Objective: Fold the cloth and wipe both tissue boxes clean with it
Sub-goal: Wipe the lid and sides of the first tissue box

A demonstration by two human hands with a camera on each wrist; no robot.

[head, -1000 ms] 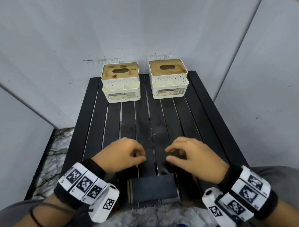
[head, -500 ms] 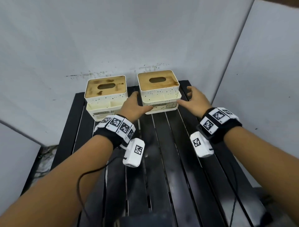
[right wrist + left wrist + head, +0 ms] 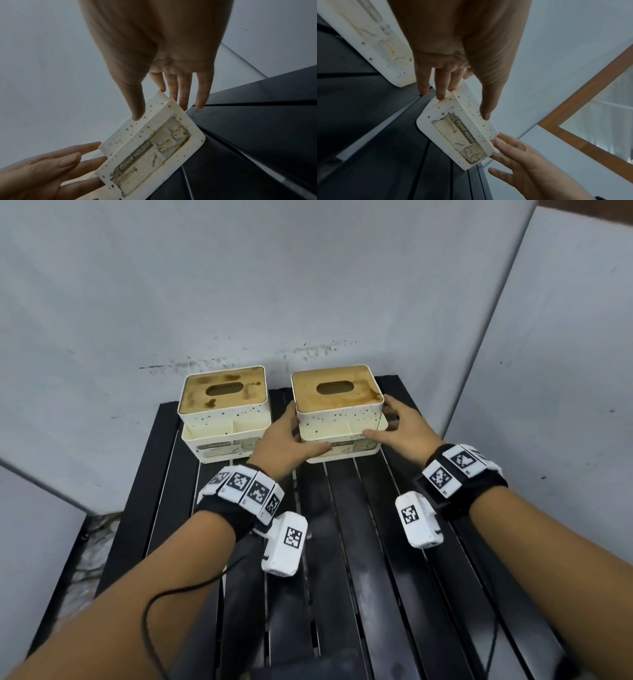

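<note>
bracing: we have both hands on the right tissue box (image 3: 339,419), one at each end, at the far end of the bench (image 3: 346,542).
left hand (image 3: 286,440): fingers nearly straight along the box's left end, thumb laid across its front ledge; it clasps the box lightly and carries no cloth.
right hand (image 3: 397,428): fingers spread at the box's right end, thumb on the front ledge; whether the fingertips actually touch we cannot tell.
cloth (image 3: 308,669): a dark folded shape at the near edge of the bench, well apart from our hands; folding looks done.
right box: its brown lid looks stained, and so does the label window on the front.
left tissue box (image 3: 224,414): just beside the right one, untouched, dark blotches on its lid.
left to do: we judge the wiping not yet begun on either box; the cloth has to be fetched first.
</note>
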